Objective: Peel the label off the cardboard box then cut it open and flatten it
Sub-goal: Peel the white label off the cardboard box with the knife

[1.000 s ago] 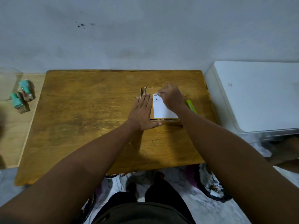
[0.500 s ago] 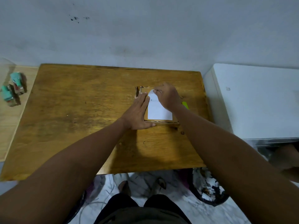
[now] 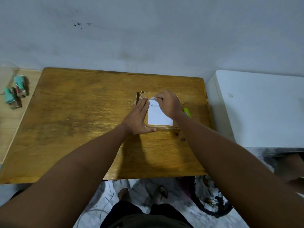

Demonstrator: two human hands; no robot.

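A small brown cardboard box (image 3: pixel 144 96) lies flat on the right half of the wooden table (image 3: pixel 82 120). A white label (image 3: pixel 159 118) covers most of its top face. My left hand (image 3: pixel 139 117) lies flat with straight fingers on the box's left edge and presses it down. My right hand (image 3: pixel 167 103) sits over the box's far part and pinches the label's far corner, which is lifted off the cardboard. A yellow-green cutter (image 3: pixel 187 112) lies just right of the box, mostly hidden behind my right wrist.
A white appliance (image 3: pixel 259 109) stands against the table's right side. On a lighter surface at the left lie two teal-and-brown objects (image 3: pixel 14 91) beside a clear dome. A bin with scraps (image 3: pixel 210 198) sits on the floor under the table's near right corner.
My right hand has lifted the label's far corner a little more. My left hand stays pressed on the box. The camera view has shifted slightly.
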